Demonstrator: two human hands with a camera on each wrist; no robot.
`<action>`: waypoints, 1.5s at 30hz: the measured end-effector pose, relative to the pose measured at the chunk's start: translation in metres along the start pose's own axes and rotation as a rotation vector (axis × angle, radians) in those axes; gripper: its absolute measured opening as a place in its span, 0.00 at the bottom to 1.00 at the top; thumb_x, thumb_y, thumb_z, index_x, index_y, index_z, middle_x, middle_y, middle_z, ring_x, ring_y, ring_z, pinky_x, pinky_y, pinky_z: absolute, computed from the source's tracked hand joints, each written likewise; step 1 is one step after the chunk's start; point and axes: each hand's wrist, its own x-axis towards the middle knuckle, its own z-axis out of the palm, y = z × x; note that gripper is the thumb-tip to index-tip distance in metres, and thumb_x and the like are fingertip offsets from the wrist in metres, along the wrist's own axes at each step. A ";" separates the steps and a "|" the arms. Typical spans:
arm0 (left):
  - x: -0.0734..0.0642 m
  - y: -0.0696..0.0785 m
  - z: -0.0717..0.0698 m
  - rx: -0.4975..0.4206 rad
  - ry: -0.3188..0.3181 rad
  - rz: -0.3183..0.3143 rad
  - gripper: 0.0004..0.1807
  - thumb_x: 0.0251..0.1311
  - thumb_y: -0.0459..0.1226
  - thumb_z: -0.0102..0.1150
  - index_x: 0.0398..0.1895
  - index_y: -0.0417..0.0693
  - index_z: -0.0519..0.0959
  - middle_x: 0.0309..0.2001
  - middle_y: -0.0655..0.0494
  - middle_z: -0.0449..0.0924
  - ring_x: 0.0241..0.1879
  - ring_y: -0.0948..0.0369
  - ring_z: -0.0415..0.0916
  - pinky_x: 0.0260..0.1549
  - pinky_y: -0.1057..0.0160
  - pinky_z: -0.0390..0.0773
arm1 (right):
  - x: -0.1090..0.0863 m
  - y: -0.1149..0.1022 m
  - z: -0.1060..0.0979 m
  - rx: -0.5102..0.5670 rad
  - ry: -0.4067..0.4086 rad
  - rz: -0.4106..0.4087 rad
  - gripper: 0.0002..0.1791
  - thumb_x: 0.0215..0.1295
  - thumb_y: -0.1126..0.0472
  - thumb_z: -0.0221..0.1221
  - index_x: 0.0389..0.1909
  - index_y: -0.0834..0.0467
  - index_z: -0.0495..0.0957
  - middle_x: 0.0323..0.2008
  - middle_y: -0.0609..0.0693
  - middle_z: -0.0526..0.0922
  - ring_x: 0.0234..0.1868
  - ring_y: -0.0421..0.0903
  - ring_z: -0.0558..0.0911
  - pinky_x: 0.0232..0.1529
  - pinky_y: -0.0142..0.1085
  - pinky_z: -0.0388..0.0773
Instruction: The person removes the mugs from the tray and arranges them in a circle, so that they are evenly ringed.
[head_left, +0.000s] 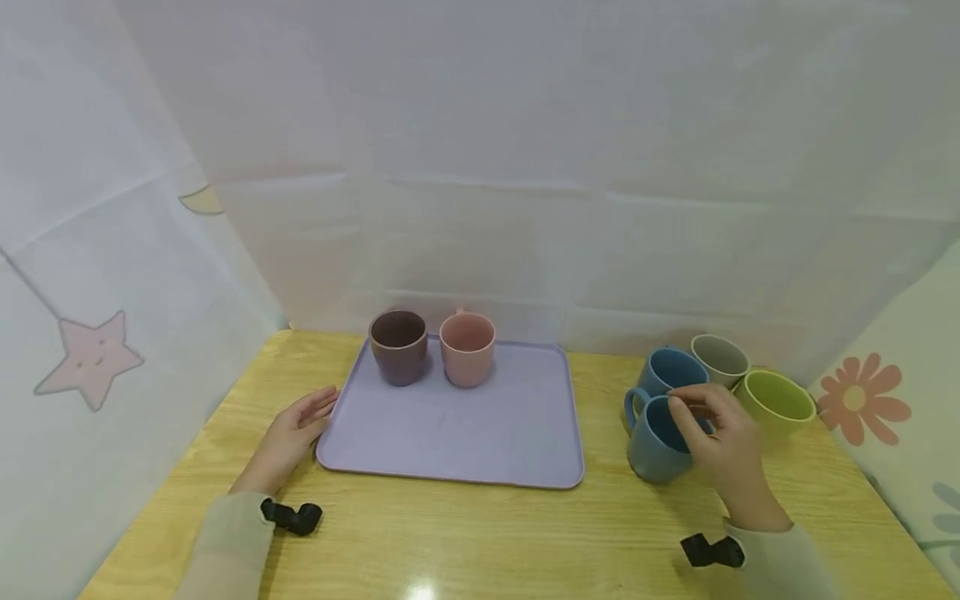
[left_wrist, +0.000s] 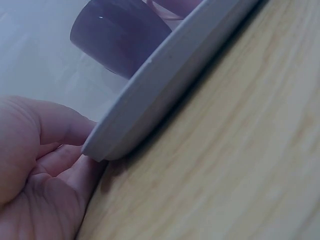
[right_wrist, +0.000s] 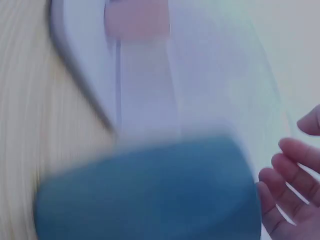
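My left hand [head_left: 288, 433] lies at the left edge of the lilac tray [head_left: 450, 454], its fingers nearly straight. In the left wrist view the fingertips touch the tray's rim [left_wrist: 145, 95]. On the tray stand a brown-purple mug [head_left: 401, 358] and a pink mug [head_left: 468, 360], both upright. Over the rim of the front blue mug [head_left: 654, 450] is my right hand [head_left: 723, 442]. The right wrist view shows loosely spread fingers beside the blurred blue mug, the thumb apart from it. Contact there is hard to make out.
Behind the front blue mug stand another blue mug [head_left: 663, 371], a grey-white mug [head_left: 720, 358] and a lime green mug [head_left: 780, 404], close together. The wooden table [head_left: 480, 533] meets white cloth walls [head_left: 487, 167] at its back and sides.
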 end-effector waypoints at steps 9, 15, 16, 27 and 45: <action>0.000 0.000 0.001 0.005 0.010 -0.003 0.28 0.70 0.31 0.45 0.71 0.42 0.55 0.69 0.45 0.58 0.67 0.51 0.57 0.52 0.81 0.64 | 0.017 -0.043 0.070 0.210 -0.114 0.073 0.10 0.59 0.70 0.61 0.42 0.60 0.79 0.40 0.52 0.79 0.40 0.42 0.79 0.41 0.31 0.79; -0.001 0.000 -0.002 -0.007 -0.006 -0.001 0.28 0.69 0.31 0.45 0.71 0.40 0.54 0.69 0.43 0.57 0.67 0.49 0.56 0.51 0.81 0.65 | 0.039 -0.067 0.114 0.391 -0.292 0.271 0.22 0.57 0.67 0.65 0.53 0.62 0.73 0.51 0.58 0.75 0.50 0.61 0.75 0.51 0.55 0.74; 0.000 0.000 -0.001 -0.006 -0.006 -0.001 0.28 0.69 0.31 0.45 0.71 0.40 0.54 0.69 0.43 0.57 0.67 0.49 0.56 0.51 0.81 0.65 | 0.042 -0.064 0.124 0.402 -0.311 0.281 0.25 0.57 0.65 0.65 0.55 0.61 0.72 0.53 0.57 0.74 0.52 0.61 0.74 0.51 0.55 0.73; 0.002 -0.005 -0.002 -0.016 -0.013 0.001 0.29 0.69 0.33 0.47 0.72 0.40 0.54 0.69 0.45 0.57 0.67 0.50 0.56 0.51 0.81 0.65 | 0.073 -0.029 0.217 0.431 -0.368 0.521 0.51 0.46 0.51 0.73 0.68 0.58 0.56 0.63 0.55 0.66 0.63 0.55 0.66 0.59 0.49 0.68; 0.005 -0.009 -0.003 0.021 -0.018 0.025 0.29 0.69 0.34 0.47 0.71 0.39 0.54 0.69 0.43 0.58 0.66 0.49 0.57 0.50 0.81 0.65 | 0.087 -0.035 0.268 0.387 -0.250 0.504 0.48 0.37 0.46 0.76 0.60 0.56 0.64 0.54 0.48 0.74 0.55 0.45 0.74 0.54 0.37 0.72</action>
